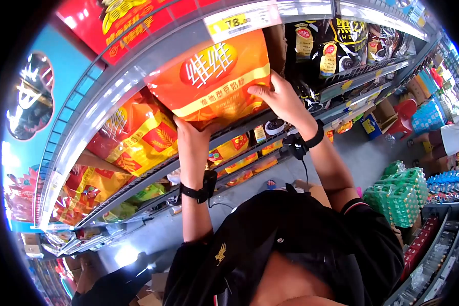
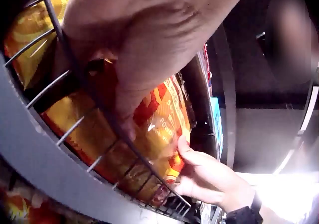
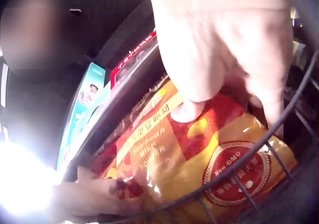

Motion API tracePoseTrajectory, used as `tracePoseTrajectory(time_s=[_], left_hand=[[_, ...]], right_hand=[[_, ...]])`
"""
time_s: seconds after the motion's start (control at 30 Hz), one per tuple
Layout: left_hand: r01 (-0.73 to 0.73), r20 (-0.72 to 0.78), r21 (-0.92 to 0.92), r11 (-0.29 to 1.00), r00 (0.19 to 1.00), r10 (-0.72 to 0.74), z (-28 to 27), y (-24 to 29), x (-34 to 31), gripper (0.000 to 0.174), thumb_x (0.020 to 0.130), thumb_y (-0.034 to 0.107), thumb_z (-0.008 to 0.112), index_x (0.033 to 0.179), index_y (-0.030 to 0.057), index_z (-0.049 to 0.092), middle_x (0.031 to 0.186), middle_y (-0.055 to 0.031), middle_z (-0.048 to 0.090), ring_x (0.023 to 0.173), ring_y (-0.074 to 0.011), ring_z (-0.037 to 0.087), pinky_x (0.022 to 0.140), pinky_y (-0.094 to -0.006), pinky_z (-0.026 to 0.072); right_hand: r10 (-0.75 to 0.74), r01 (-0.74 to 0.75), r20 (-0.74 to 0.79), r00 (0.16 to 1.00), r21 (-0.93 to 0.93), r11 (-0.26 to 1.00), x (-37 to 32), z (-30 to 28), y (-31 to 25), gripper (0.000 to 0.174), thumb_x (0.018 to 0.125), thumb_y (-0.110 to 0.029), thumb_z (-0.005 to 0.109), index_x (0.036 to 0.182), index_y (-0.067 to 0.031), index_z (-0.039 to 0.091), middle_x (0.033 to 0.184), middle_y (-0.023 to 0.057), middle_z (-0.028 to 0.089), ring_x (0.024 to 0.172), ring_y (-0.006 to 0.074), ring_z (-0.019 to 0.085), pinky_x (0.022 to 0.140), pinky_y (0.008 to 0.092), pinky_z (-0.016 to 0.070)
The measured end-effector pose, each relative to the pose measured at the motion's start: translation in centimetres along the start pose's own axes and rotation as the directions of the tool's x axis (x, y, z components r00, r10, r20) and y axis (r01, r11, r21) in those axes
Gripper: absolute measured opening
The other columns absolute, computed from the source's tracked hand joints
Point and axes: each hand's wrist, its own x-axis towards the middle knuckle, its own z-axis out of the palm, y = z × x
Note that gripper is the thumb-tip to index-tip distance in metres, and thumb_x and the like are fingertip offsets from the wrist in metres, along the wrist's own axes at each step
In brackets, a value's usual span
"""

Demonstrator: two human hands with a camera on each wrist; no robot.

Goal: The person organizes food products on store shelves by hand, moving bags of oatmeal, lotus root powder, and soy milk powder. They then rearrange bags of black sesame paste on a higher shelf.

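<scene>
An orange and yellow bag of soybean milk powder (image 1: 224, 97) stands on the shelf behind the wire rail, below a price tag (image 1: 242, 21). My right hand (image 1: 284, 102) grips its right side, the thumb lying across the front. At the lower left corner, my left hand (image 1: 191, 140) holds the bag, its fingers mostly hidden behind. In the right wrist view, the right thumb (image 3: 188, 112) presses on the printed front of the bag (image 3: 164, 149). The left wrist view has both hands on the bag (image 2: 159, 129).
Similar bags (image 1: 143, 135) stand to the left on the same shelf. Black packets (image 1: 336, 48) fill the shelf section at right. A wire rail (image 2: 99, 107) runs along the shelf edge. Green bottle packs (image 1: 398, 194) are stacked on the floor at right, and a person (image 1: 451, 135) is farther off.
</scene>
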Motion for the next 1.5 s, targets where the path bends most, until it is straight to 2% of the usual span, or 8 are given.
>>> tracePoseTrajectory(time_s=[0.1,0.3,0.4,0.47,1.0,1.17,1.3,1.5], left_hand=[[0.086,-0.037,0.088,0.992,0.996,-0.083,-0.2,0.3,-0.9,0.070,0.084,0.020,0.087,0.133,-0.0025,0.043,0.117,-0.0339,0.068,0.111,-0.0551,0.063,0.088,-0.0527,0.0547],[-0.094,0.016,-0.037,0.995,0.995,0.095,-1.1,-2.6,-1.1,0.031,0.096,0.017,0.074,0.118,-0.0017,0.062,0.095,-0.0178,0.071,0.086,-0.0308,0.069,0.080,-0.0425,0.0549],[0.121,0.144,-0.209,0.971,0.985,-0.091,-2.5,-1.8,-1.6,0.032,0.098,0.018,0.070,0.119,-0.0017,0.058,0.091,-0.0198,0.067,0.084,-0.0339,0.068,0.072,-0.0464,0.0552],[-0.063,-0.011,-0.027,0.998,0.998,0.063,-0.9,-2.5,-2.1,0.044,0.095,0.018,0.071,0.126,-0.0050,0.048,0.075,-0.0266,0.066,0.077,-0.0481,0.070,0.063,-0.0525,0.0554],[-0.141,-0.094,0.382,0.913,0.977,0.191,0.0,-2.9,-2.3,0.036,0.091,0.019,0.076,0.108,0.0016,0.049,0.079,-0.0223,0.069,0.077,-0.0417,0.071,0.062,-0.0485,0.0559],[0.051,-0.051,0.167,0.985,0.998,-0.043,-0.9,-0.6,-2.2,0.032,0.092,0.018,0.076,0.108,0.0012,0.054,0.089,-0.0250,0.069,0.085,-0.0410,0.072,0.070,-0.0471,0.0580],[0.015,-0.048,-0.576,0.818,0.998,-0.052,-0.4,-0.7,-1.4,0.053,0.098,0.015,0.077,0.139,-0.0058,0.051,0.121,-0.0159,0.071,0.111,-0.0157,0.069,0.094,-0.0299,0.0549],[-0.073,-0.354,-0.210,0.975,0.935,-0.006,1.6,-0.4,-0.2,0.039,0.097,0.015,0.076,0.129,0.0010,0.060,0.104,-0.0164,0.076,0.092,-0.0265,0.075,0.076,-0.0353,0.0558]], right_hand=[[-0.012,-0.003,-0.077,0.997,-0.190,0.982,0.4,0.7,1.2,0.053,0.101,-0.039,0.071,0.133,-0.0005,0.055,0.118,0.0234,0.072,0.112,0.0424,0.069,0.089,0.0415,0.0550],[0.072,-0.080,-0.111,0.991,-0.073,0.994,-0.6,1.1,3.3,0.041,0.105,-0.032,0.068,0.132,-0.0021,0.060,0.104,0.0094,0.073,0.092,0.0169,0.069,0.082,0.0326,0.0535],[0.050,-0.049,-0.139,0.989,0.007,0.999,-2.5,1.2,2.5,0.038,0.106,-0.018,0.067,0.138,-0.0010,0.058,0.124,0.0067,0.069,0.108,0.0152,0.066,0.097,0.0299,0.0518],[0.057,-0.052,0.017,0.998,-0.218,0.975,-3.0,-1.6,4.1,0.037,0.105,-0.013,0.067,0.138,0.0005,0.056,0.129,0.0069,0.065,0.120,0.0167,0.062,0.106,0.0327,0.0478],[-0.042,0.025,-0.049,0.998,-0.311,0.950,-0.9,-3.0,6.2,0.024,0.102,-0.009,0.069,0.120,0.0056,0.063,0.114,0.0123,0.074,0.102,0.0175,0.069,0.091,0.0340,0.0540],[-0.018,-0.005,-0.052,0.998,-0.421,0.907,-1.0,-3.9,4.9,0.026,0.100,-0.016,0.074,0.114,0.0049,0.067,0.100,0.0122,0.074,0.096,0.0165,0.070,0.085,0.0322,0.0553],[-0.010,0.007,0.037,0.999,0.089,0.996,-0.8,-3.3,3.0,0.039,0.103,-0.011,0.070,0.135,0.0060,0.055,0.120,0.0151,0.068,0.112,0.0170,0.067,0.098,0.0299,0.0543],[-0.135,0.136,-0.048,0.990,0.025,0.990,1.1,-2.0,3.7,0.029,0.103,-0.016,0.071,0.121,0.0037,0.059,0.106,0.0077,0.069,0.087,0.0087,0.064,0.076,0.0252,0.0528]])
